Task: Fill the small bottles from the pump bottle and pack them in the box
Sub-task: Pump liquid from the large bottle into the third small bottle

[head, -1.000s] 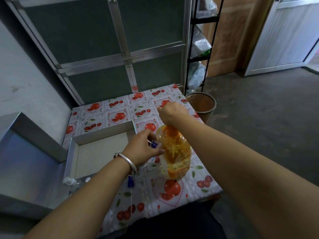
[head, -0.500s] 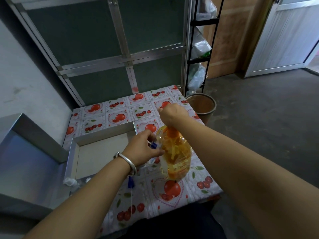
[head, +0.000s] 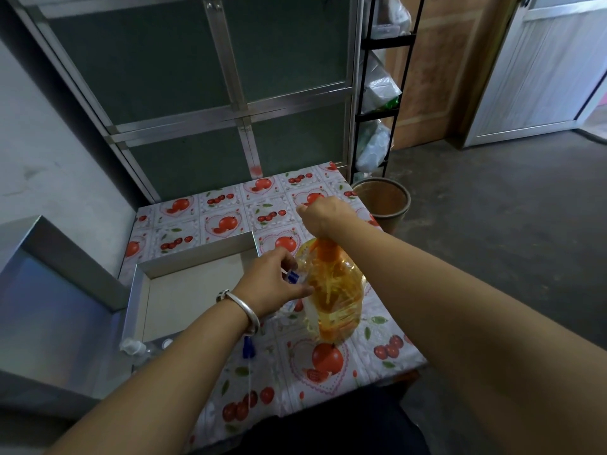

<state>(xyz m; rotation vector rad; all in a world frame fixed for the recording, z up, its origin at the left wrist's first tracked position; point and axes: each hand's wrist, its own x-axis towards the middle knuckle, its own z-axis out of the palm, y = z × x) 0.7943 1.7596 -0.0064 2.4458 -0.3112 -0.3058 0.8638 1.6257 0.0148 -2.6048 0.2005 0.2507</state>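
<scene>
Head view showed the right hand (head: 323, 214) closed in a fist on top of the pump bottle (head: 335, 297), pressing on the orange pump head (head: 323, 254). The left hand (head: 272, 282) was curled around a small bottle (head: 293, 277) with a blue neck, pinched between thumb and fingers and held against the pump bottle's side, apparently at the spout; the spout itself was hidden behind the fingers. A silver bangle (head: 241, 310) sat on the left wrist.

The pump bottle stood upright on the fruit-print tablecloth (head: 230, 221), holding amber liquid. Just left of it lay the open box (head: 193, 261), grey-walled with a pale floor, no bottles visible on that floor. At the box's near corner, white caps and clear small containers (head: 133, 347) lay partly hidden by the left forearm. A blue cap with a thin tube (head: 248, 351) lay on the cloth beneath the wrist. A brown bin (head: 382, 201) stood off the table's far edge.

Filling looked to be in hand, packing not begun. The main risk was spillage: the small mouth could slip off the spout under a hard press, sending oil over the fingers and cloth. Oily fingers would then make the little bottle slippery. A lopsided push might also rock the tall bottle, since no hand steadied its body.
</scene>
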